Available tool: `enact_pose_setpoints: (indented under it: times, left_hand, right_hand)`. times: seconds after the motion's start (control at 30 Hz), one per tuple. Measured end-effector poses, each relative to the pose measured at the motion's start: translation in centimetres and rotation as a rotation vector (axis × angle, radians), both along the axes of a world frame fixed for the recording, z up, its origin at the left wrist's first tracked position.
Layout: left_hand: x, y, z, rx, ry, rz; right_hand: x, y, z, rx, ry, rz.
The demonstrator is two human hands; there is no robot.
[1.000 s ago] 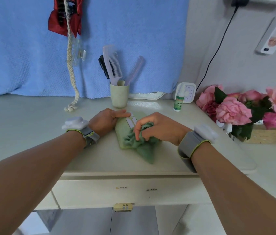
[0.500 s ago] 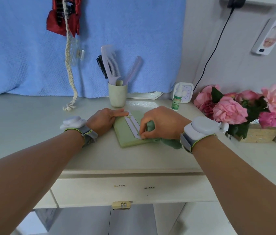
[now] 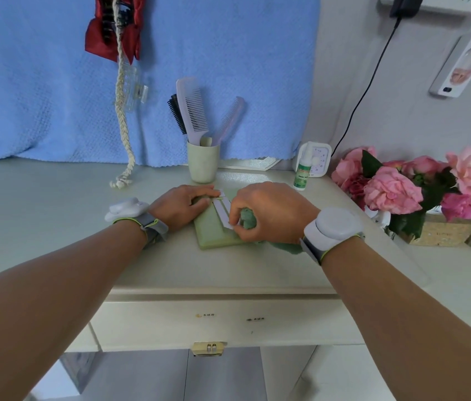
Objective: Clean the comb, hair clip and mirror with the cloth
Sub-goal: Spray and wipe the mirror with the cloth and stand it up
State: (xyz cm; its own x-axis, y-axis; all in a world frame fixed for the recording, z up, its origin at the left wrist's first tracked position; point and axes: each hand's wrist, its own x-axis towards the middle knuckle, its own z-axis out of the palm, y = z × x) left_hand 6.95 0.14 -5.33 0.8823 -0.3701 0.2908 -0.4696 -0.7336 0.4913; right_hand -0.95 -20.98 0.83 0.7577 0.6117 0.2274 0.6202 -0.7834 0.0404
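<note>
A flat pale-green mirror (image 3: 211, 231) lies face down on the table top, with a white strip (image 3: 222, 208) across its back. My left hand (image 3: 182, 204) presses on the mirror's far left corner, fingers together. My right hand (image 3: 271, 209) has the green cloth (image 3: 249, 220) bunched in its palm, and its fingertips pinch the near end of the white strip. A tail of cloth hangs out under the wrist. A lilac comb (image 3: 193, 108) stands in a cup (image 3: 202, 166) behind. A clear hair clip (image 3: 135, 89) hangs on the blue towel.
The cup also holds a second comb (image 3: 230, 117) and a black brush (image 3: 176, 114). A red bow clip (image 3: 112, 27) and a braided cord (image 3: 123, 111) hang on the towel. A spray bottle (image 3: 302, 172), small dial (image 3: 318, 157) and pink flowers (image 3: 393, 189) stand at the right.
My right hand has moved from rubbing the cloth low on the mirror to the right, and its fingertips now pinch the white strip. The left hand has stayed put.
</note>
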Motion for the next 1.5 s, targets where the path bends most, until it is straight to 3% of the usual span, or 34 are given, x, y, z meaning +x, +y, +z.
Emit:
enact_pose_setpoints:
  times: [0.23,0.37,0.63,0.7,0.77,0.8,0.83,0.93,1.03,1.1,1.17,1.37,1.5]
  left_hand:
    - [0.2,0.3,-0.2,0.041,-0.043,-0.073]
    - [-0.2,0.7,0.0,-0.048,-0.010,-0.061]
    - [-0.5,0.7,0.2,-0.143,-0.120,-0.030]
    - [-0.5,0.8,0.2,-0.130,-0.118,-0.022]
    - [-0.5,0.8,0.2,-0.125,-0.117,-0.012]
    - [-0.5,0.8,0.1,-0.128,-0.115,-0.009]
    - [-0.5,0.8,0.2,-0.133,-0.109,-0.005]
    - [-0.6,1.0,0.3,-0.135,-0.104,0.013]
    - [-0.8,0.8,0.5,-0.156,-0.092,0.017]
    - [-0.8,0.8,0.4,-0.155,-0.086,-0.002]
    - [-0.9,0.8,0.4,-0.140,-0.070,-0.012]
    - [-0.5,0.4,0.2,-0.040,-0.059,0.034]
    - [-1.1,0.3,0.4,-0.082,-0.113,0.013]
  right_hand:
    - [1.5,-0.5,0.7,0.390,-0.212,-0.066]
    - [3.2,0.4,1.2,0.643,-0.085,-0.069]
    - [3.0,0.6,0.6,0.816,0.131,0.000]
    - [3.8,0.6,0.3,1.137,0.139,-0.129]
    - [4.8,0.9,0.2,1.646,0.241,-0.248]
    - [5.6,1.3,-0.3,1.746,0.317,-0.254]
    - [6.4,1.7,-0.9,1.680,0.380,-0.249]
    - [6.6,2.9,-3.4,1.048,0.458,-0.215]
    - [6.4,1.3,-3.8,0.905,0.599,-0.099]
    - [6.3,1.0,-3.3,0.752,0.516,-0.081]
    - [6.5,1.7,-3.3,0.601,0.290,-0.149]
    - [6.0,4.4,-3.7,0.700,-0.056,-0.165]
    - [4.9,3.7,-2.7,0.830,-0.102,-0.064]
